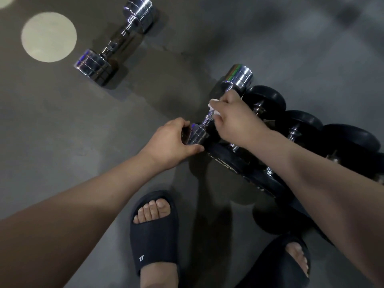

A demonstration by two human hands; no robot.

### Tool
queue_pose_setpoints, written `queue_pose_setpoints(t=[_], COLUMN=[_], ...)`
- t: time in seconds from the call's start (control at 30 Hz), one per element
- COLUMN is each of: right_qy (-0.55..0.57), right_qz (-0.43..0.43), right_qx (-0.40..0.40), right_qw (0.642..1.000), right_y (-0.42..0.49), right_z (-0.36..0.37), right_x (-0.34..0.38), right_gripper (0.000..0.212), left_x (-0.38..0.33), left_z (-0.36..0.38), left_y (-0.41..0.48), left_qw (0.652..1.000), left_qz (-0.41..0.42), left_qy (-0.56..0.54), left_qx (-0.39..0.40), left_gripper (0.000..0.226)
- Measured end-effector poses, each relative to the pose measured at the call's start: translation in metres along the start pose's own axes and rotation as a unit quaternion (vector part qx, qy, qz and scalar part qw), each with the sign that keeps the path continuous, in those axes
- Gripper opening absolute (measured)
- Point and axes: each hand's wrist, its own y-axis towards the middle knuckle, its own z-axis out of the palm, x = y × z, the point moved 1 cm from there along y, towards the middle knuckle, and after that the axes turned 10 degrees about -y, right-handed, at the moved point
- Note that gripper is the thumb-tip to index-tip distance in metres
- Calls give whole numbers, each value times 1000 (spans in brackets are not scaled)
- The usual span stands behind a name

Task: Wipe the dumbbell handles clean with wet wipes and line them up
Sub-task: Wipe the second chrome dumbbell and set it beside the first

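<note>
Head view, looking down at a grey floor point(62, 125). The left hand point(172, 140) curls its fingers and thumb round the near head point(198, 134) of a chrome dumbbell point(236, 79), which lies slantwise with its far head pointing up and to the right. The right hand point(234, 119) reaches over the same dumbbell and pinches a white wet wipe point(214, 106) against the handle point(207, 119); the hand covers most of the handle, so only a short ringed stretch next to the near head shows. Just to the right, and partly beneath the right forearm, lies a close cluster of black dumbbells point(264, 100), their round heads packed side by side and their short bright handles showing between them; the chrome dumbbell lies against the left edge of this cluster, and whether the two touch cannot be told. A second chrome dumbbell point(116, 42) lies alone at upper left, well apart from the hands, slanted much like the first. Beside it, farther left, a round pale patch point(48, 37) shows on the floor. At the bottom of the view are two feet in dark slippers: the left slipper point(153, 235) stands between the forearms, and the right slipper point(291, 260) stands under the right forearm, near the nearest black heads.
</note>
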Motion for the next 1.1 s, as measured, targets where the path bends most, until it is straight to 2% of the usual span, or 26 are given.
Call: queue_pose_setpoints(t=[0.1,0.2,0.33,0.4,0.5,0.63,0.73,0.93,1.0,1.1], right_qy=[4,-20,-30,-64,-46,-5,1,-63,-56,-16], right_qz=[-19,-12,45,29,22,46,29,64,42,-45], right_qx=[23,5,-67,-65,-88,-78,-61,-57,-56,-24], right_qw=[1000,1000,996,995,995,996,998,994,996,999], right_y=[-2,4,9,7,10,13,7,15,10,-2], right_z=[-6,-4,0,0,-5,-3,-2,-7,-2,5], right_x=[-9,-19,-23,-16,-14,-15,-16,-16,-7,1], right_gripper=[39,31,23,22,22,23,18,19,18,17], left_x=[0,0,0,0,1,2,3,5,5,5], left_z=[1,1,1,1,1,1,1,1,1,2], left_y=[0,-1,-1,-1,-1,0,0,0,1,1], left_qw=[1000,1000,1000,1000,1000,1000,1000,1000,1000,1000], left_qz=[1,5,6,6,6,7,3,5,5,2], left_qy=[0,1,0,-6,-9,-12,-18,-18,-18,-16], left_qx=[0,-3,-3,-4,-3,-4,-5,-7,-7,-7], left_gripper=[75,73,71,71,71,72,72,70,71,71])
